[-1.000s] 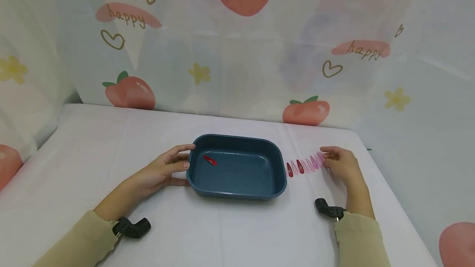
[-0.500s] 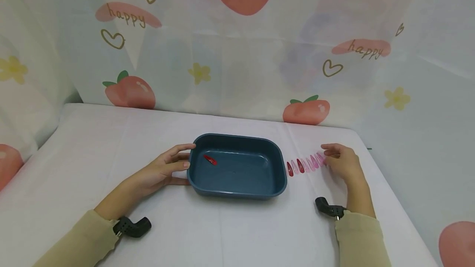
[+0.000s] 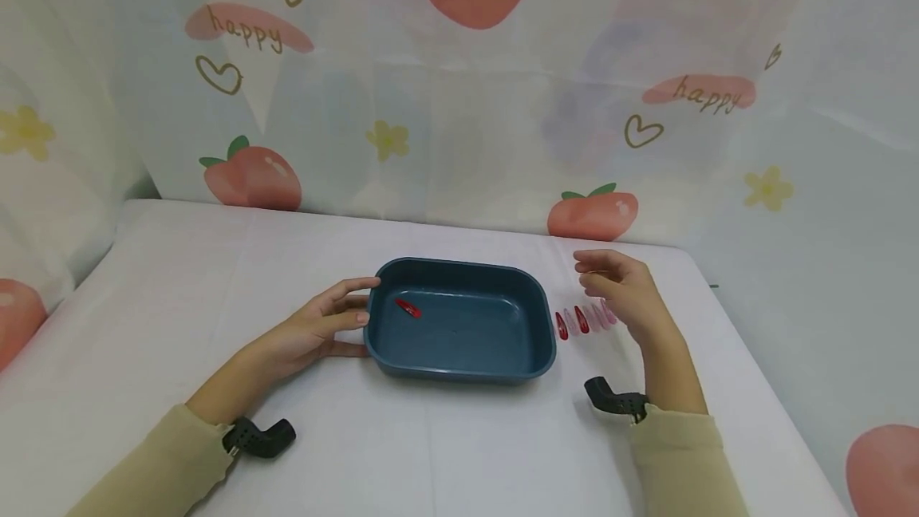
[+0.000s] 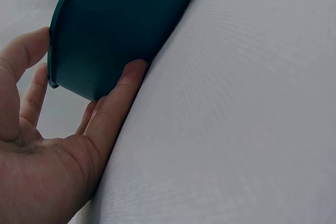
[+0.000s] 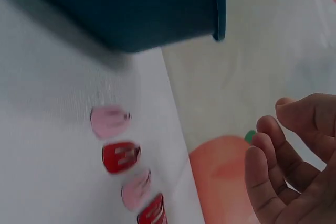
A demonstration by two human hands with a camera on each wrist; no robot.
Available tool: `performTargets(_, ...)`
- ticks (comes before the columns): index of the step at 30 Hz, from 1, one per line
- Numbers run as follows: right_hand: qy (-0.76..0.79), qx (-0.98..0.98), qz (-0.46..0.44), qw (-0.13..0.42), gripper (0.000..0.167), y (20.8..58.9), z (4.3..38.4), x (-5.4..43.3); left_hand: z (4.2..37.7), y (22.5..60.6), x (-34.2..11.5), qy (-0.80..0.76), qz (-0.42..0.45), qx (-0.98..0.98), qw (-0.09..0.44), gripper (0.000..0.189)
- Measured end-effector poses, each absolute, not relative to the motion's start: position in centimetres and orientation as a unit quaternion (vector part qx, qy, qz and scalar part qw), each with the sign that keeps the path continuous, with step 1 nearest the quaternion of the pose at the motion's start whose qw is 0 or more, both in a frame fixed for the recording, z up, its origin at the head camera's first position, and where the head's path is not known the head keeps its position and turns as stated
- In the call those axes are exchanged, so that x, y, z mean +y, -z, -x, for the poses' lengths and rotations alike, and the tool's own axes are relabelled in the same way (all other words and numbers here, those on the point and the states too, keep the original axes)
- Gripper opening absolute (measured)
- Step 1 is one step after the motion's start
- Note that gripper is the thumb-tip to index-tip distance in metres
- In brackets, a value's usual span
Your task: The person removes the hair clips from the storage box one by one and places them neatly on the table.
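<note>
A dark blue-green plastic tub (image 3: 459, 377) stands on the white-covered table with one red hair clip (image 3: 408, 308) inside. My left hand (image 3: 319, 325) rests against the tub's left end, its spread fingers touching the rim and outer wall; the left wrist view shows this hand (image 4: 63, 145) outside the tub. To the right of the tub lies a row of red and pink snap hair clips (image 3: 581, 320). Above the row hovers my right hand (image 3: 621, 286), thumb near the fingertips. In the right wrist view no clip shows in the hand (image 5: 294, 166); anything between the fingertips is hidden.
A printed curtain (image 3: 474, 150) with peaches, hearts and flowers hangs behind the table. The white tablecloth (image 3: 431, 453) spreads in front of the tub. Black wrist devices (image 3: 616, 399) stick out from both sleeves.
My right hand has lifted from the far right end of the clip row and moved left, toward the tub and the back. My left hand and the tub have stayed put.
</note>
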State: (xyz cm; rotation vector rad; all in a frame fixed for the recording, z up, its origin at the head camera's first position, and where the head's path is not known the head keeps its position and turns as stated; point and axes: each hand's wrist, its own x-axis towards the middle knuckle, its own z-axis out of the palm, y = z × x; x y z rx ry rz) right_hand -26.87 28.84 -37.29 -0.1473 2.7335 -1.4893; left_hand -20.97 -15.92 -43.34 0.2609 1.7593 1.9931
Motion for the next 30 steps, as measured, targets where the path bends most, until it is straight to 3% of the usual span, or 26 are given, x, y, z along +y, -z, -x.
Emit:
performTargets(18, 0.550, 0.799, 0.230, 0.079, 0.031, 36.9, 26.4, 16.2, 21.0, 43.3, -15.8, -0.723, -0.099, 0.643, 0.233, 0.059)
performTargets(30, 0.557, 0.776, 0.264, 0.135, 0.033, 37.9, 25.5, 10.9, 20.9, 43.2, -16.0, -0.727, -0.099, 0.637, 0.237, 0.059)
